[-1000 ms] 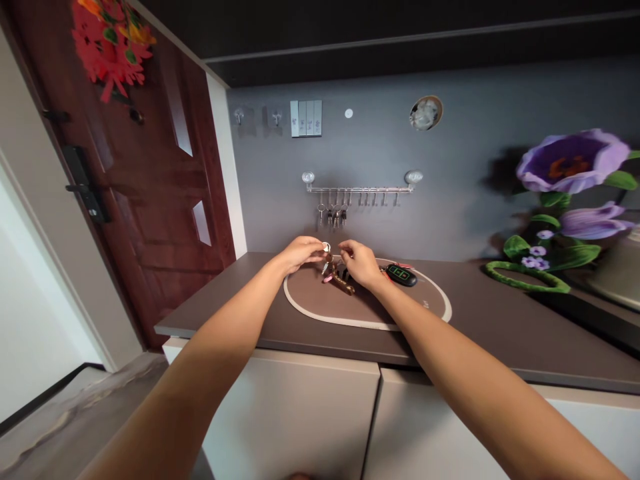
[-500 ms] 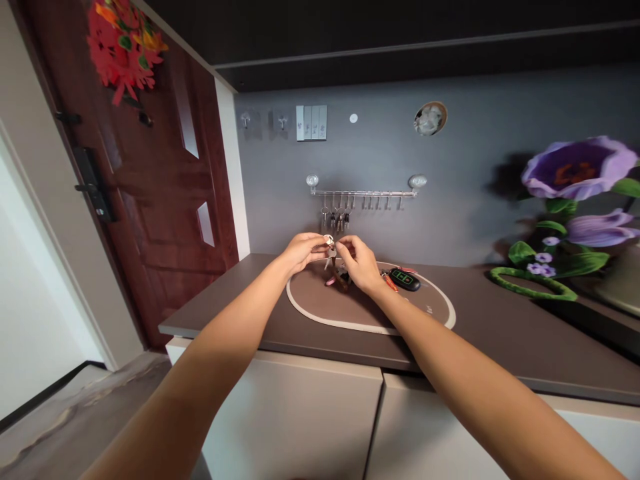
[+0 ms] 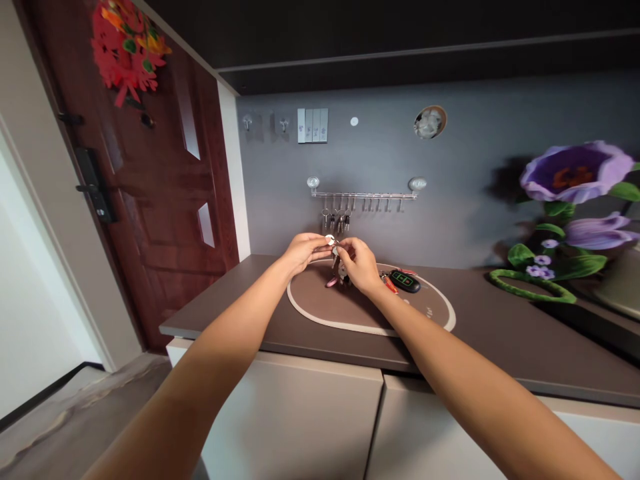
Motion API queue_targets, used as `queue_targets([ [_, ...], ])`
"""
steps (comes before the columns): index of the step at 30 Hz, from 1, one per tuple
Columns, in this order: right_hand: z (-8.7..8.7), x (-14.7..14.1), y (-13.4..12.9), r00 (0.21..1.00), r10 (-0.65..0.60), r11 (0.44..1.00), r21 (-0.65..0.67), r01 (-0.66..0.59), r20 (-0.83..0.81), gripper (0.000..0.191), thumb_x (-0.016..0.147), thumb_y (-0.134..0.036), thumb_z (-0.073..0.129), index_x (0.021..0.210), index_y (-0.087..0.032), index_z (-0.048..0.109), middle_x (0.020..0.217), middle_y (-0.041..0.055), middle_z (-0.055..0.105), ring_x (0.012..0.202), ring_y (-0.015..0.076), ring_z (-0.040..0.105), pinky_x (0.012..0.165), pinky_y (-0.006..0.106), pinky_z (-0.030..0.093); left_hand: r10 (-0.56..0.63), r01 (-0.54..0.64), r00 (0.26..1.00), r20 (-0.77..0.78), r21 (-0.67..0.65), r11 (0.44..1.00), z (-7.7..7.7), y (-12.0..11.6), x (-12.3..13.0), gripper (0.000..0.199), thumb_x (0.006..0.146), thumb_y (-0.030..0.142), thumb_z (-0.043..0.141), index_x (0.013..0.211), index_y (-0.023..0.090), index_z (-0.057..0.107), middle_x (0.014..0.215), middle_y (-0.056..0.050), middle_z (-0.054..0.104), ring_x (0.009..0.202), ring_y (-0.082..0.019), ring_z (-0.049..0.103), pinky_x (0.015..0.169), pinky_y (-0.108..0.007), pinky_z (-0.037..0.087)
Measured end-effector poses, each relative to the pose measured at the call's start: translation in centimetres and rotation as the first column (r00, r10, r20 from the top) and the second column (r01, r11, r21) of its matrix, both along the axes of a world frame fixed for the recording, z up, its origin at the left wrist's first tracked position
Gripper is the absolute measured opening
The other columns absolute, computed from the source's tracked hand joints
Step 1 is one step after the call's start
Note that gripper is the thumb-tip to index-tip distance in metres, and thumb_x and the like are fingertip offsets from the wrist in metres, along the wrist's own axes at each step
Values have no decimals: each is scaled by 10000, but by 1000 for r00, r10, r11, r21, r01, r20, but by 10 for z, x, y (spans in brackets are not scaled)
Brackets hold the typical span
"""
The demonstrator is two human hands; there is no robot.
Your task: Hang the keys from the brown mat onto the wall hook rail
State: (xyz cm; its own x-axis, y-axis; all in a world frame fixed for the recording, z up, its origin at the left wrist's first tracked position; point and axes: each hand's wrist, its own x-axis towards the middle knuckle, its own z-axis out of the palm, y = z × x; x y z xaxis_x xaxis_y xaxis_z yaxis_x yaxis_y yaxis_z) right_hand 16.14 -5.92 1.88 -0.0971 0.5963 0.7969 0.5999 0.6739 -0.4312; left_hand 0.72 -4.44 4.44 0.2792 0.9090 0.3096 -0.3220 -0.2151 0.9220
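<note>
My left hand [image 3: 303,253] is closed, pinching a small shiny round piece at the top of a bunch of keys [image 3: 336,253]. Fingertips of my right hand [image 3: 363,265] are pinched together on the same bunch from the other side. The keys dangle between both hands above an oval brown mat [image 3: 325,319] with a pale rim. Below them lies a small pink item [image 3: 332,283], partly hidden among other pieces. To the right of my right hand, a black car key fob [image 3: 405,281] rests on the mat, beside an orange piece [image 3: 391,285].
A clear hook rail [image 3: 365,195] is mounted on the grey wall, with several keys [image 3: 341,220] hanging from its left hooks. Purple artificial flowers [image 3: 575,173] stand at the right. A dark shelf [image 3: 400,40] overhangs the counter [image 3: 230,303]. A red-brown door [image 3: 165,213] is at left.
The keys between my hands have swung and turned slightly, and more of the bunch shows near my right fingertips. Both hands stay almost in place.
</note>
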Motion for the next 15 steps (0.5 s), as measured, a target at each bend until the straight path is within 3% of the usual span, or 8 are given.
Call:
queue_targets([
  [7,0,4,5,1000,19,1000,18,-19,-2,154,777,-293,453,783,-183,561,769,30,548,704,138,513,702,265,401,25,-25,1000,0,5,1000,-1,-1,1,108,672,143,628,742,68,596,783,-90,656,721,-138,625,837,-361,475],
  [15,6,5,0,989,76,997,-9,-78,-126,159,747,-300,497,717,-178,595,765,32,562,677,131,517,681,262,413,22,-23,999,26,3,1000,-5,8,-1,77,653,124,609,709,77,585,756,-83,647,714,-151,626,806,-362,481],
])
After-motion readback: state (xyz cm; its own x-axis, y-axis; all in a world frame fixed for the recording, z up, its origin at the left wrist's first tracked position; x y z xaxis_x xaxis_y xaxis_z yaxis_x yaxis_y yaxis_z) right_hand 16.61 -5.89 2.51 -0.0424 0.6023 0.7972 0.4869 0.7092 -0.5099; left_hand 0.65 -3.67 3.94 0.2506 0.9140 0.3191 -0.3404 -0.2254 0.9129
